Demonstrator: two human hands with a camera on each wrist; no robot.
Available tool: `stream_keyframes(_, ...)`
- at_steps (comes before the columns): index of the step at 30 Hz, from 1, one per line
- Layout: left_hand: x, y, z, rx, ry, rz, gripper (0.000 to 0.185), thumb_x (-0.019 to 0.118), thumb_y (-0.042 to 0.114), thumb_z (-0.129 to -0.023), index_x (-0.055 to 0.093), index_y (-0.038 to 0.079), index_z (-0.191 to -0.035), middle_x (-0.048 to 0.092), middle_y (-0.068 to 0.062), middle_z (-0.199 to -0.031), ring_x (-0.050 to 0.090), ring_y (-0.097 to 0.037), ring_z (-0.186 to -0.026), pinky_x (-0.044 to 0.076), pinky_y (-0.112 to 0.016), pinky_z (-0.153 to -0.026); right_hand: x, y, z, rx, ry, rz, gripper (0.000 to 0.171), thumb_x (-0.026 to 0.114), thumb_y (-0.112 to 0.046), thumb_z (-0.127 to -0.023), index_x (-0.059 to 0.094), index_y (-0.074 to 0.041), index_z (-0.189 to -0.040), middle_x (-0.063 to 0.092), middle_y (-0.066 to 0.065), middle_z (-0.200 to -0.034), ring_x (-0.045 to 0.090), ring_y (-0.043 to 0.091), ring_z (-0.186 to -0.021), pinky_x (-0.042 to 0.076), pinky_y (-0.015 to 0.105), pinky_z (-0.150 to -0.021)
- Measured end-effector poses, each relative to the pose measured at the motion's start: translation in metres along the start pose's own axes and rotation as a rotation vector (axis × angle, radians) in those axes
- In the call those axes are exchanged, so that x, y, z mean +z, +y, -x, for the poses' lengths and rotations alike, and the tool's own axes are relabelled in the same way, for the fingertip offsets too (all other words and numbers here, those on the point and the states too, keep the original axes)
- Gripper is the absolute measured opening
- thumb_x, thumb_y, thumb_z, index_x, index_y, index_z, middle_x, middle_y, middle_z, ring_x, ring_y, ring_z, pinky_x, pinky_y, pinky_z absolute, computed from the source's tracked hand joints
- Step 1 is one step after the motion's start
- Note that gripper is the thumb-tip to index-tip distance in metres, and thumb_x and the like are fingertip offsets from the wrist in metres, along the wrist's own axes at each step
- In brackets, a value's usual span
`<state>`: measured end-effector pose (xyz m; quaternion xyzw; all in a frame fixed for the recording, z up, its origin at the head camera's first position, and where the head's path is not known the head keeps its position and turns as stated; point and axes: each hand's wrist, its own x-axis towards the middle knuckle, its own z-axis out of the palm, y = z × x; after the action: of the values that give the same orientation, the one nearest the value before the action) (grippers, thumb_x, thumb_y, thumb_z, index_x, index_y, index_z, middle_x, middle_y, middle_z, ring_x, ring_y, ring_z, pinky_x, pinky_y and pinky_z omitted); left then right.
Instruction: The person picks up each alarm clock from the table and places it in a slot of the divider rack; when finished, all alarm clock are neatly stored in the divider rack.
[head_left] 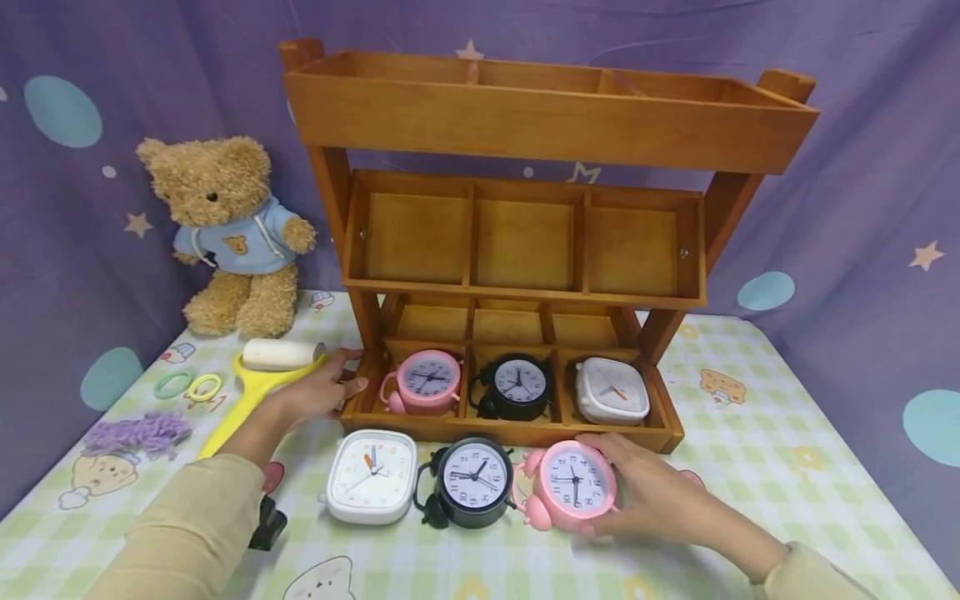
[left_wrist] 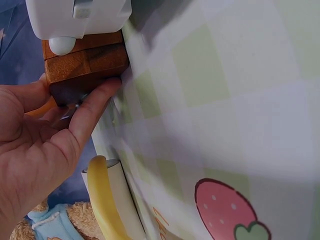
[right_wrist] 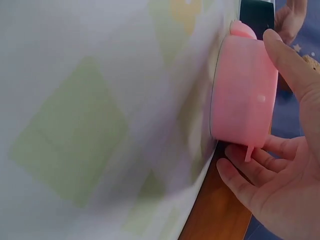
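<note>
My right hand [head_left: 641,483] holds a pink twin-bell alarm clock [head_left: 576,483], its thumb and fingers around opposite sides. In the right wrist view the pink clock's smooth back [right_wrist: 245,90] lies between thumb and fingers, close over the tablecloth. At the left end of a wooden three-tier rack [head_left: 517,429], my left hand [head_left: 318,392] grips the bottom tier's end, thumb and fingertips at its edges. Left of the pink clock lie a black alarm clock [head_left: 474,483] and a white square clock [head_left: 372,477]. The rack's bottom compartments hold a pink clock [head_left: 429,380], a black clock [head_left: 519,385] and a white clock [head_left: 612,390].
A teddy bear [head_left: 234,242] sits behind at left. Near my left forearm lie a yellow-handled lint roller [head_left: 281,354], a green ring [head_left: 172,385], a yellow ring [head_left: 204,387], a purple fluffy strip [head_left: 138,433] and a small black object [head_left: 267,525]. The rack's top tier [head_left: 547,112] overhangs the clocks.
</note>
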<state>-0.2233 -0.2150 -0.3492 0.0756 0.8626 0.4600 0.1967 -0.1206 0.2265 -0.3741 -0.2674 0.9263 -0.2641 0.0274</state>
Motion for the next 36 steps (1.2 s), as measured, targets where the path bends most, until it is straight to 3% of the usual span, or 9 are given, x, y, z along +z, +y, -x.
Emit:
stream_keyframes(5, 0.0, -0.002, 0.0, 0.006, 0.003, 0.002, 0.057, 0.042, 0.009, -0.108, 0.013, -0.009, -0.154, 0.034, -0.044, -0.141, 0.044, -0.055, -0.129, 0.054, -0.058, -0.091, 0.005, -0.004, -0.003, 0.026, 0.019, -0.013, 0.098, 0.09, -0.061, -0.064, 0.054, -0.007, -0.137, 0.063, 0.002, -0.128, 0.06, 0.021, -0.114, 0.052, 0.051, -0.095)
stream_keyframes(10, 0.0, -0.002, 0.0, 0.006, 0.004, -0.004, 0.057, 0.042, 0.01, -0.109, 0.013, -0.008, -0.154, 0.034, -0.043, -0.141, 0.045, -0.055, -0.129, 0.054, -0.058, -0.092, 0.004, -0.001, -0.003, -0.023, 0.037, 0.005, 0.088, 0.091, -0.058, -0.066, 0.056, -0.012, -0.132, 0.063, -0.006, -0.122, 0.061, 0.014, -0.109, 0.054, 0.044, -0.093)
stream_keyframes(13, 0.001, -0.002, 0.0, -0.002, 0.005, -0.003, 0.057, 0.042, 0.011, -0.109, 0.014, -0.008, -0.154, 0.035, -0.042, -0.141, 0.045, -0.053, -0.129, 0.053, -0.058, -0.093, 0.001, 0.0, -0.002, -0.029, 0.006, -0.003, 0.088, 0.09, -0.059, -0.066, 0.055, -0.014, -0.132, 0.061, -0.009, -0.122, 0.06, 0.012, -0.109, 0.053, 0.042, -0.093)
stream_keyframes(20, 0.001, -0.002, 0.001, -0.001, 0.004, 0.001, 0.057, 0.042, 0.01, -0.109, 0.014, -0.008, -0.154, 0.035, -0.042, -0.141, 0.045, -0.054, -0.129, 0.053, -0.059, -0.094, 0.0, 0.0, -0.004, -0.052, -0.077, -0.006, 0.101, 0.087, -0.063, -0.068, 0.049, -0.01, -0.145, 0.057, -0.005, -0.131, 0.058, 0.018, -0.118, 0.051, 0.05, -0.098)
stream_keyframes(29, 0.0, -0.002, 0.001, 0.017, -0.001, 0.019, 0.056, 0.041, 0.01, -0.109, 0.013, -0.008, -0.154, 0.035, -0.043, -0.14, 0.045, -0.054, -0.129, 0.052, -0.059, -0.093, 0.001, 0.003, -0.001, -0.054, -0.001, 0.017, 0.091, 0.091, -0.061, -0.064, 0.057, -0.017, -0.136, 0.06, -0.012, -0.125, 0.059, 0.012, -0.112, 0.054, 0.043, -0.092)
stream_keyframes(36, 0.0, -0.002, 0.001, 0.019, 0.003, 0.009, 0.056, 0.042, 0.01, -0.109, 0.014, -0.009, -0.153, 0.035, -0.043, -0.14, 0.045, -0.054, -0.128, 0.053, -0.058, -0.092, -0.012, 0.003, 0.006, -0.022, 0.036, 0.033, 0.089, 0.09, -0.064, -0.063, 0.06, -0.019, -0.133, 0.062, -0.014, -0.124, 0.059, 0.015, -0.113, 0.054, 0.046, -0.092)
